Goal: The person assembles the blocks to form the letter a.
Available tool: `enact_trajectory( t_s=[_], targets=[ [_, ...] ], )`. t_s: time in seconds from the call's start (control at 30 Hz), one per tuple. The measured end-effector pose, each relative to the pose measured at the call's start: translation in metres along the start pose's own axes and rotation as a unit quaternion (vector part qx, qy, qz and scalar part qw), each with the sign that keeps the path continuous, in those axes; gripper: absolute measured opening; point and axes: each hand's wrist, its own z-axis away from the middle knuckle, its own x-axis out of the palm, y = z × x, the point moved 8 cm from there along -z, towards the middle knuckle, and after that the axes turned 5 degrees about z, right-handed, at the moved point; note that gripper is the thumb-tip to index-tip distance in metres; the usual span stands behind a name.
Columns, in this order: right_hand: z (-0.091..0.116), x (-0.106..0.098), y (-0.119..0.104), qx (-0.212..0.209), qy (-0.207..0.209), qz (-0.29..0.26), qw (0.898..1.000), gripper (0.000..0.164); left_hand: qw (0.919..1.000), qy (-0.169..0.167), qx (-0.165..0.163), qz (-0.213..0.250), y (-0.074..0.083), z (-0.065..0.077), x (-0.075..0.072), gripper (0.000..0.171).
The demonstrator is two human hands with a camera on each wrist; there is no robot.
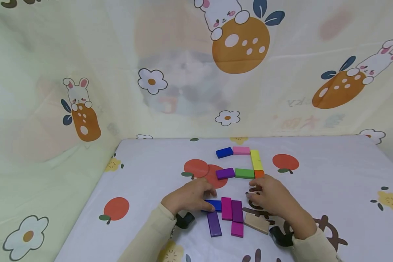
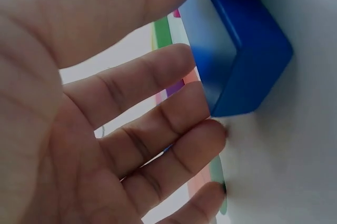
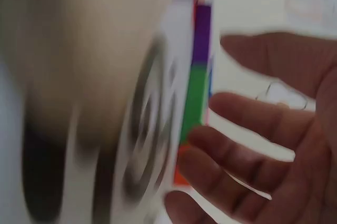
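My left hand is at a blue block in the near cluster. Its thumb touches the block, while the other fingers extend loosely beside it in the left wrist view. That view shows the blue block close up, its upper end hidden behind the thumb. Farther right, my right hand hovers with fingers spread and nothing between them. Its nearest block is the orange one, at the corner where a yellow block meets a green block. A purple block continues that row leftward.
Another blue block and a pink block lie at the back. Around the near cluster are magenta, purple, violet, pink and tan blocks. A printed cloth covers the table.
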Motion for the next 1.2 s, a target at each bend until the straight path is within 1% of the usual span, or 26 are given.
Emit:
enact_trajectory(
  t_s=[0.07, 0.13, 0.23, 0.33, 0.43, 0.57, 0.73, 0.83, 0.93, 1.07, 1.2],
  targets=[
    [0.003, 0.008, -0.017, -0.021, -0.020, -0.002, 1.000, 0.043, 1.0000, -0.002, -0.005, 0.003, 0.000, -0.001, 0.001, 0.028],
    [0.005, 0.016, -0.031, -0.028, -0.043, -0.003, 0.999, 0.050, 1.0000, -0.002, -0.008, 0.003, 0.000, -0.001, 0.001, 0.026],
    [0.006, 0.026, -0.044, -0.015, -0.067, 0.003, 0.998, 0.060, 1.0000, 0.000, -0.008, -0.005, 0.002, -0.001, 0.001, 0.023],
    [0.007, 0.031, -0.051, -0.010, -0.073, 0.012, 0.997, 0.066, 0.9997, 0.005, -0.002, -0.022, 0.005, -0.001, 0.000, 0.020],
    [0.007, 0.036, -0.054, -0.011, -0.074, 0.022, 0.997, 0.067, 0.9989, 0.015, -0.002, -0.044, 0.007, 0.000, -0.001, 0.018],
    [0.005, 0.040, -0.055, -0.011, -0.075, 0.032, 0.997, 0.067, 0.9969, 0.032, -0.016, -0.070, 0.005, -0.001, -0.003, 0.019],
    [0.003, 0.042, -0.057, -0.010, -0.075, 0.035, 0.996, 0.064, 0.9937, 0.062, -0.036, -0.086, 0.000, -0.002, -0.007, 0.018],
    [0.001, 0.043, -0.058, -0.012, -0.077, 0.039, 0.996, 0.063, 0.9920, 0.076, -0.042, -0.091, -0.002, -0.003, -0.008, 0.017],
    [-0.001, 0.042, -0.059, -0.012, -0.079, 0.045, 0.996, 0.064, 0.9914, 0.082, -0.046, -0.091, -0.004, -0.004, -0.008, 0.020],
    [-0.003, 0.043, -0.060, -0.010, -0.083, 0.049, 0.995, 0.067, 0.9908, 0.079, -0.056, -0.094, -0.007, -0.005, -0.006, 0.026],
    [-0.005, 0.043, -0.061, -0.007, -0.086, 0.048, 0.995, 0.068, 0.9901, 0.078, -0.068, -0.094, -0.009, -0.006, -0.006, 0.024]
  ],
)
